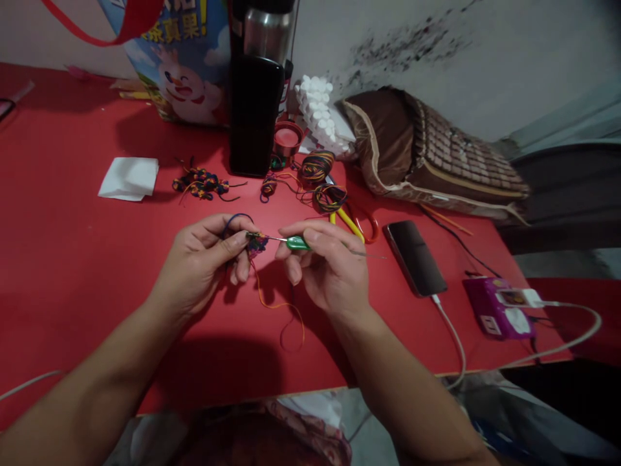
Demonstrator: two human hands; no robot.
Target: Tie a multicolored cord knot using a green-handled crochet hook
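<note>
Two bare hands met near the middle of the head view, above a red smooth-topped table (72, 259). The left hand (206, 259), just left of centre, pinched a small multicoloured piece of looped yarn (258, 244) between thumb and fingers. The right hand (332, 265), just right of centre, grasped a slim metal hook with a green handle (297, 243), its shaft pointing left and meeting the yarn piece; whether the tip passed through a loop could not be told. A thin orange strand of yarn (262, 299) hung from the piece and curled on the table below.

Above the hands, toward the upper centre, lay a round ball of dark variegated yarn (316, 166), with a looser coil of similar yarn (330, 198) just below it. Scissors with yellow and red handles (350, 224) lay beside the coil. Left of centre sat a heap of dark and orange looped yarn (201, 183), and farther left a white folded tissue (129, 179). A black rectangular slab (255, 116) stood upright at the upper centre. At right, a dark-screened phone (416, 257) lay plugged into a white cable (456, 340).
</note>
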